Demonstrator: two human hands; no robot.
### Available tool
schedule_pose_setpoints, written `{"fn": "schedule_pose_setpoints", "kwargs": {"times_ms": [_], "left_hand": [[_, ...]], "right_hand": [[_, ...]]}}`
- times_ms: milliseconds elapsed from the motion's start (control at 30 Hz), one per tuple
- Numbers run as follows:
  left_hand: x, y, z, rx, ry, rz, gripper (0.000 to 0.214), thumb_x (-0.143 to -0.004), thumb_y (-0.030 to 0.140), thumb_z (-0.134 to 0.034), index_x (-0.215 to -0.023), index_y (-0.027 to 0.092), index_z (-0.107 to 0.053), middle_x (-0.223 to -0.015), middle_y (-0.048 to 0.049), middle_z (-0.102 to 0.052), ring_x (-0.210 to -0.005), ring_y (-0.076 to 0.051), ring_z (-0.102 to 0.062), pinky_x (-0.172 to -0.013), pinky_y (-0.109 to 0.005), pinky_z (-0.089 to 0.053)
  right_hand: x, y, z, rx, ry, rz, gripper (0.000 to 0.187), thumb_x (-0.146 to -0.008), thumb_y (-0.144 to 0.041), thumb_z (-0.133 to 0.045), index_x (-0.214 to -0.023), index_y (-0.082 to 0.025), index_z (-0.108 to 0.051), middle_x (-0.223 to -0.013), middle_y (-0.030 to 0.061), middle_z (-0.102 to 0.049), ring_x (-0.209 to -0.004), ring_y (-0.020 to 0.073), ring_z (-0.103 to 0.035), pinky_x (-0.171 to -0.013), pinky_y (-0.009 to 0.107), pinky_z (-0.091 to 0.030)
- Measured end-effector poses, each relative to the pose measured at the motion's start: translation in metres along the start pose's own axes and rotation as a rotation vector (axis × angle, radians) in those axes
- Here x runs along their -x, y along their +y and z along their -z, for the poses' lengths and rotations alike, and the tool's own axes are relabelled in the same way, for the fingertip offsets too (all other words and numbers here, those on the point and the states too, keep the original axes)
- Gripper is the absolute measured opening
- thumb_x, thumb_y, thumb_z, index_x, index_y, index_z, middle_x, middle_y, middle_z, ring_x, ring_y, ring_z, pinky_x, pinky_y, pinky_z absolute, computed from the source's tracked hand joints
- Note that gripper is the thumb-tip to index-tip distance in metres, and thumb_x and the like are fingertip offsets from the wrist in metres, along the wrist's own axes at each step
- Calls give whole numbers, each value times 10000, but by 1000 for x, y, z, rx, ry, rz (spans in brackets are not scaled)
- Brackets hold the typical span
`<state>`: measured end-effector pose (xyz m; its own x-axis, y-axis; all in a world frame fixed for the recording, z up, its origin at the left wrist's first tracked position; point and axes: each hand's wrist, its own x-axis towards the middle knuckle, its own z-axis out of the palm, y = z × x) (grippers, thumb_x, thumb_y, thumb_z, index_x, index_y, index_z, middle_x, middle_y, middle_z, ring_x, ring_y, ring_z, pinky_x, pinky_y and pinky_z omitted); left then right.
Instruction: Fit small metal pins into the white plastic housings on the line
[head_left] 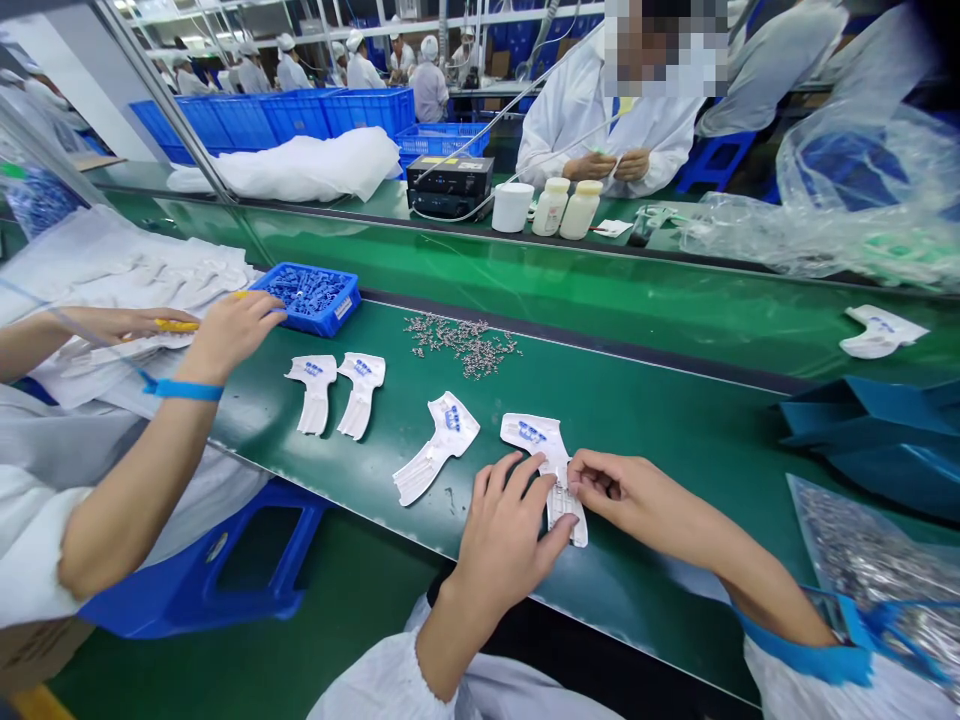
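A white gun-shaped plastic shell [541, 447] with blue buttons lies on the green belt [675, 420] in front of me. My left hand [508, 530] lies flat on its handle, fingers spread. My right hand [611, 490] pinches at the handle's edge with thumb and fingertips; whether anything small sits between them I cannot make out. Another white shell [439, 445] lies just to the left. A pair of white shells [337, 392] lies farther left. A heap of small metal screws [465, 342] lies beyond.
A co-worker's arm [150, 470] with a blue wristband reaches toward a blue tray [311, 297] of blue parts at left. Across the belt a seated person works beside white bottles [566, 208] and a black box [450, 185]. Blue trays [877, 430] and bagged screws [877, 560] sit at right.
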<state>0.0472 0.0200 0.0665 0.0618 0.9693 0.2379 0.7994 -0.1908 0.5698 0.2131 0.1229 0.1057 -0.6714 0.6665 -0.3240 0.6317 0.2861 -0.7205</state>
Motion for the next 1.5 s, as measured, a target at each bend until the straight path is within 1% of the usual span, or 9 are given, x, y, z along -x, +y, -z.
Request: {"fn": "schedule_pose_setpoints", "kwargs": {"times_ms": [400, 633, 867, 1033, 1167, 1233, 1333, 1400, 1500], "left_hand": [[-2, -2, 0, 30, 12, 4, 333, -883, 332, -680, -1191, 235, -599, -1373, -75, -585, -1277, -306, -494, -1023, -503, -434], [-3, -5, 4, 80, -26, 11, 372, -911, 334, -657, -1259, 248, -559, -1440, -49, -537, -1311, -286, -467, -1041, -490, -418], [-3, -5, 5, 118, -36, 16, 381, -924, 313, -635, -1290, 262, -543, -1444, -55, -532, -1350, -291, -440, -1053, -504, -422], [1, -4, 12, 208, 72, 31, 440, -959, 275, -556, -1388, 265, -455, -1475, -75, -488, -1388, -279, -390, -1089, -499, -411], [7, -19, 39, 125, 232, 34, 409, -973, 193, -493, -1373, 274, -467, -1421, -69, -526, -1401, -270, -361, -1117, -497, -372], [10, -37, 56, 14, 303, 71, 388, -973, 196, -489, -1353, 275, -490, -1380, -74, -554, -1374, -288, -391, -1095, -522, -378], [18, -65, 73, -154, 308, 125, 330, -975, 238, -493, -1300, 267, -539, -1324, -80, -593, -1330, -327, -429, -1050, -576, -389], [25, -79, 77, -204, 239, 131, 300, -975, 257, -494, -1266, 273, -566, -1322, -72, -597, -1337, -342, -416, -1032, -586, -399], [34, -84, 72, -182, 151, 145, 308, -972, 263, -504, -1273, 284, -567, -1333, -66, -582, -1336, -332, -411, -1021, -554, -430]], "right_hand": [[-5, 17, -10, -246, 102, -137, 185, -825, -346, -627, -899, -237, -497, -737, -29, -636, -639, 144, -574, -596, 264, -447], [2, 11, -17, -693, 90, -273, 374, -833, -459, -654, -1084, -184, -620, -879, 47, -684, -878, 220, -674, -826, 357, -572], [3, -3, -25, -499, 99, -164, 357, -845, -541, -641, -958, -206, -692, -827, 37, -693, -772, 214, -638, -676, 306, -524], [-7, -6, -12, -673, 95, -174, 380, -820, -552, -669, -900, -182, -696, -831, 51, -702, -794, 212, -662, -767, 338, -565], [-55, 21, 31, -719, 342, -177, 285, -765, -442, -749, -869, -179, -723, -866, 85, -739, -855, 249, -707, -859, 411, -593], [-83, 39, 61, -584, 600, -160, 215, -789, -391, -722, -785, -176, -711, -796, 100, -736, -832, 263, -719, -827, 421, -613], [-113, 54, 94, -428, 798, -142, 167, -830, -335, -663, -826, -173, -702, -843, 122, -735, -899, 288, -709, -840, 439, -598], [-122, 51, 96, -299, 853, -114, 190, -848, -308, -626, -933, -159, -707, -920, 136, -732, -944, 306, -692, -878, 483, -562], [-128, 36, 71, -75, 796, -12, 241, -860, -276, -612, -1060, -175, -700, -1061, 118, -717, -978, 284, -667, -950, 470, -500]]}}
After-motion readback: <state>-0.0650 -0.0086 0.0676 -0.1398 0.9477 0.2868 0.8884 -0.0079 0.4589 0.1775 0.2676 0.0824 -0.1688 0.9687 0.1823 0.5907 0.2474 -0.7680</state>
